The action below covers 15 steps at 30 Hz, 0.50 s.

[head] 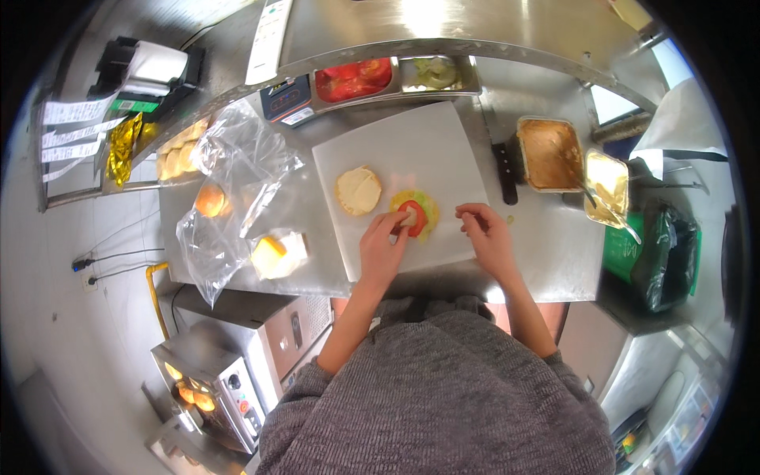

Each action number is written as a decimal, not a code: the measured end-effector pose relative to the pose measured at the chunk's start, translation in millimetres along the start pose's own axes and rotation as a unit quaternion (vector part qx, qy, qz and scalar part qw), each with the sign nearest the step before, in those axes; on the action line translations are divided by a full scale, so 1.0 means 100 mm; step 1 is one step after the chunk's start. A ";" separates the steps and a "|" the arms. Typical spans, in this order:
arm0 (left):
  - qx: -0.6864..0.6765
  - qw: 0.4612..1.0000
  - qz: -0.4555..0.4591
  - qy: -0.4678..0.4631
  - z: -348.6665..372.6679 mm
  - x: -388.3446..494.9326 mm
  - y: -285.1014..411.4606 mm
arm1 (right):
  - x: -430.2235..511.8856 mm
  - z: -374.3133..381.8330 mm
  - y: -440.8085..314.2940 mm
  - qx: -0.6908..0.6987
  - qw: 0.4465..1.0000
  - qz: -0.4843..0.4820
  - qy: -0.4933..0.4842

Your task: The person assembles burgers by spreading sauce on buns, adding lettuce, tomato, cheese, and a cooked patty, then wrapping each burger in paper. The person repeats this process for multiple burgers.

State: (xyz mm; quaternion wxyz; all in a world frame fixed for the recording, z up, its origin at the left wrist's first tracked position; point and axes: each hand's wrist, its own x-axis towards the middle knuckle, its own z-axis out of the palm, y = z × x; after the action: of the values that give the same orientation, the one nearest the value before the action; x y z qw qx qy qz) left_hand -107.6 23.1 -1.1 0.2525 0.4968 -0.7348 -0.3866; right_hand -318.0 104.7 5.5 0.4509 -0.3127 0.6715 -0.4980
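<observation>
My left hand [380, 243] pinches the left edge of a red tomato slice [419, 221]. Shredded lettuce [423, 200] shows under the slice, on a bun half [436, 209] that is largely covered. Up and left of it, the other bun half [358, 190] lies cut side up with a pale spread. Both halves rest on a white paper sheet [415, 142]. My right hand [488, 238] hovers at the sheet's right side, fingers loosely curled and apart, with nothing visible in them.
Behind the sheet are metal pans of tomato slices [353, 80] and lettuce [436, 72]. A black-handled knife [506, 175], an orange-brown sauce tub [551, 153] and a pale spread tub [607, 184] stand right. Left lie a plastic bag [249, 148], a bun [210, 200] and cheese slices [268, 256].
</observation>
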 end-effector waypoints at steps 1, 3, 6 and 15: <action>-0.019 1.000 0.010 0.002 0.01 0.02 0.00 | -0.01 -0.02 0.01 0.000 1.000 0.013 0.003; 0.005 1.000 0.001 -0.014 0.04 0.06 -0.03 | -0.05 -0.05 0.03 -0.002 1.000 -0.001 0.005; 0.013 1.000 0.003 -0.021 0.09 0.09 -0.09 | -0.12 -0.06 0.08 -0.010 1.000 -0.002 0.011; 0.030 0.992 0.100 0.067 -0.17 -0.17 0.04 | -0.36 0.20 -0.09 0.034 0.998 -0.060 -0.010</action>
State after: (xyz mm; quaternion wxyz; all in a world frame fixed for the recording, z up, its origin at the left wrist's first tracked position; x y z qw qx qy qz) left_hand -89.9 34.4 12.2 0.3235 0.4531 -0.7734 -0.3032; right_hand -285.3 124.9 22.2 0.4374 -0.3418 0.6295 -0.5437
